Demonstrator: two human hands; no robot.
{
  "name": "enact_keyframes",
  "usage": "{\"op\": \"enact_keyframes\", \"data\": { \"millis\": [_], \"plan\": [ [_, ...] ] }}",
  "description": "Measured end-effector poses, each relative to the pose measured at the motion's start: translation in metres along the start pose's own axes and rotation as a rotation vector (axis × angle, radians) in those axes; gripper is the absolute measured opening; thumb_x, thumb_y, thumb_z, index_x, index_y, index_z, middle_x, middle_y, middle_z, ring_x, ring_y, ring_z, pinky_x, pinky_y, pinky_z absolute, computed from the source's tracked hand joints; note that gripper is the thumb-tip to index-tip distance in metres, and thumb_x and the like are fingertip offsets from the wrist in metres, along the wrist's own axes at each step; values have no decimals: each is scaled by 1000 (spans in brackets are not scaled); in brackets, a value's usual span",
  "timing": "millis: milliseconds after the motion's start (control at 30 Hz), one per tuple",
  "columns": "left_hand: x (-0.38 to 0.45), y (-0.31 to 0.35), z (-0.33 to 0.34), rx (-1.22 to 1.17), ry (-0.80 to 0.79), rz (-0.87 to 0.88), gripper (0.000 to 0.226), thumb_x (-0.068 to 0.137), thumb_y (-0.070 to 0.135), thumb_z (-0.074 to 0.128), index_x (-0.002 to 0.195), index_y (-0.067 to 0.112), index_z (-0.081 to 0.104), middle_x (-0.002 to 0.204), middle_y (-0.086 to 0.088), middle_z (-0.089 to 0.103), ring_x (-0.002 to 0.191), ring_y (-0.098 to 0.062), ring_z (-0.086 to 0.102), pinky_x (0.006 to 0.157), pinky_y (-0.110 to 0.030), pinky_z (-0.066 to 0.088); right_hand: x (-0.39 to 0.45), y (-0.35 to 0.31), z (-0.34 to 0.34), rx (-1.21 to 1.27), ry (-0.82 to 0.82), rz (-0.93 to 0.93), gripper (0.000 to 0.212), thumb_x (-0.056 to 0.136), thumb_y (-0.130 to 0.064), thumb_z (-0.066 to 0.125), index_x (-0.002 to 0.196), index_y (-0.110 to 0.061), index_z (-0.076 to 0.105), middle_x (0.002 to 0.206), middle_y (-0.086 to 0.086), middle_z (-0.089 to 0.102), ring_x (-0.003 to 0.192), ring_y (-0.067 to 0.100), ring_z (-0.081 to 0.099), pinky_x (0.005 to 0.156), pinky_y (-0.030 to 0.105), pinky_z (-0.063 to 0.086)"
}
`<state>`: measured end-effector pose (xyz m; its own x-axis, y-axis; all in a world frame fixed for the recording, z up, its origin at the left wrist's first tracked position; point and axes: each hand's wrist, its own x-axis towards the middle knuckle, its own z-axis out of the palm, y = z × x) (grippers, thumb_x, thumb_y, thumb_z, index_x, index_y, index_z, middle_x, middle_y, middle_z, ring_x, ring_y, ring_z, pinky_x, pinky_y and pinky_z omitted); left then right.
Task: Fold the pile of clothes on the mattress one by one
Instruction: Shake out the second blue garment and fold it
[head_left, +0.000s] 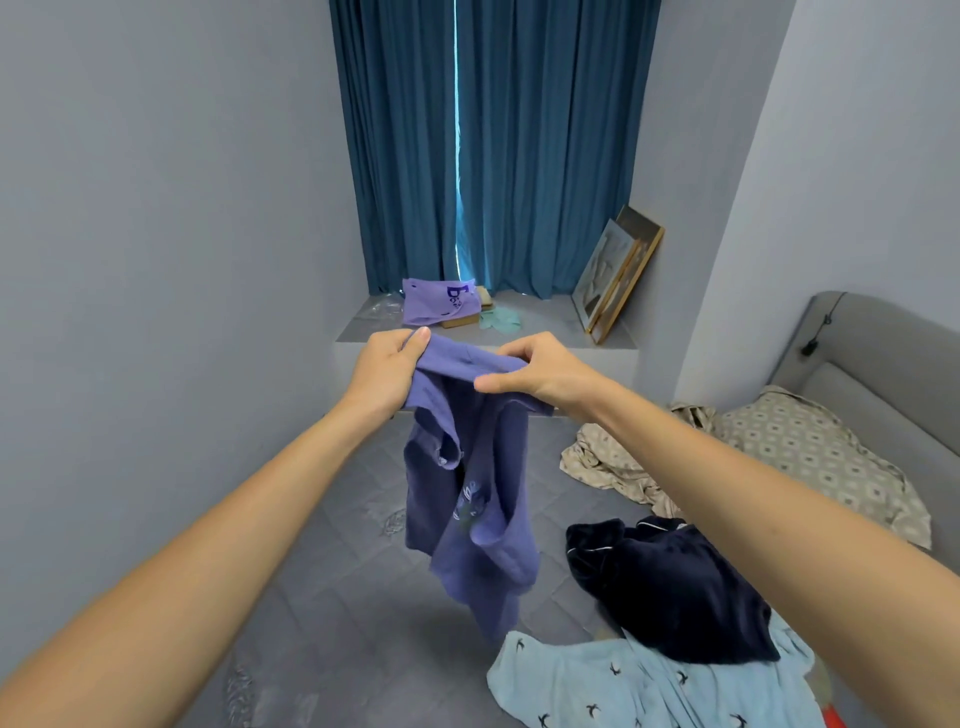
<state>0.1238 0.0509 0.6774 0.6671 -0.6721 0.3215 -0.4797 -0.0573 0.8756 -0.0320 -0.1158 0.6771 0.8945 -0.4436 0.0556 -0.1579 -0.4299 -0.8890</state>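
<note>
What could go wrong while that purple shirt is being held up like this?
Both the left hand and right hand pinch only the top edge of the crumpled purple cotton T-shirt, so it may slip or fold crookedly. Its hanging hem could also drag over the dark navy garment and pale blue bird-print garment, tangling the pile.

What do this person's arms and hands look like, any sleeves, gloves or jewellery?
Both forearms are bare up to the frame's edge, with no sleeve showing. The left hand and right hand wear no gloves, and no rings, watch or bracelet can be seen. The fingernails look short and unpainted.
</note>
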Motion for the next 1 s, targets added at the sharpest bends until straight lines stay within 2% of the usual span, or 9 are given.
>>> {"op": "enact_keyframes", "data": {
  "millis": [100, 167, 267, 367, 500, 667, 733, 833, 1000],
  "plan": [
    [3, 3, -5, 23, -28, 7, 43, 110, 27, 50, 88, -7, 66, 75, -3, 62, 69, -17, 51, 67, -29, 40, 2, 2, -8, -135, -39, -28, 29, 79, -22, 89, 65, -11, 65, 53, 1, 53, 46, 19, 44, 44, 22, 36],
    [6, 5, -13, 42, -25, 3, 46, 110, 28, 50, 91, -12, 62, 75, -7, 56, 66, -17, 47, 61, -29, 37, 2, 5, -14, -248, -2, -59, 25, 85, -14, 82, 71, -2, 66, 56, -1, 57, 50, 16, 49, 50, 27, 43],
    [12, 6, -28, 82, -28, 3, 45, 110, 29, 51, 82, -6, 55, 58, 4, 41, 44, -5, 30, 40, -19, 25, 1, 15, -25, -322, 86, -97, 18, 92, -10, 74, 74, -6, 72, 67, -3, 57, 67, 12, 45, 65, 31, 40],
    [16, 5, -44, 115, -67, 23, 39, 109, 32, 53, 79, 6, 50, 50, 14, 31, 41, -3, 24, 37, -16, 20, -2, 22, -35, -293, 162, -98, 15, 95, -3, 67, 83, 4, 70, 72, 6, 57, 73, 17, 45, 70, 35, 38],
    [19, -3, -56, 222, -105, 77, 44, 106, 35, 58, 77, 2, 55, 65, 2, 49, 61, -15, 40, 54, -28, 32, -7, 18, -34, -84, 160, -114, 20, 105, -2, 55, 104, 0, 74, 93, 12, 74, 83, 16, 64, 74, 39, 56],
    [6, -8, -29, 407, -138, 187, 24, 99, 36, 68, 102, 13, 74, 102, -6, 69, 95, -21, 64, 91, -36, 49, 1, 4, -19, -52, 109, -144, 21, 102, 2, 51, 94, 6, 70, 79, 1, 62, 75, 13, 52, 70, 32, 43],
    [-6, -5, -10, 253, -289, 150, 36, 92, 45, 75, 114, 17, 72, 117, -2, 67, 109, -14, 65, 100, -32, 50, 3, -2, -12, -54, 67, -161, 22, 104, -1, 53, 95, 7, 71, 80, 3, 61, 74, 13, 51, 69, 32, 41],
    [-21, -5, 18, 159, -371, 149, 56, 75, 60, 82, 119, 29, 69, 120, 9, 68, 110, -3, 64, 94, -18, 50, 5, -9, -4, -89, 44, -192, 23, 105, -5, 56, 97, 1, 77, 78, 2, 64, 69, 8, 50, 63, 25, 41],
    [-20, -9, 39, 32, -172, 195, 12, 100, 14, 68, 110, 11, 75, 101, 0, 75, 87, -10, 66, 83, -31, 53, 4, -8, -1, -110, 18, -215, 22, 104, -9, 60, 100, 8, 75, 83, 13, 64, 79, 12, 47, 65, 29, 37]
  ]
}}
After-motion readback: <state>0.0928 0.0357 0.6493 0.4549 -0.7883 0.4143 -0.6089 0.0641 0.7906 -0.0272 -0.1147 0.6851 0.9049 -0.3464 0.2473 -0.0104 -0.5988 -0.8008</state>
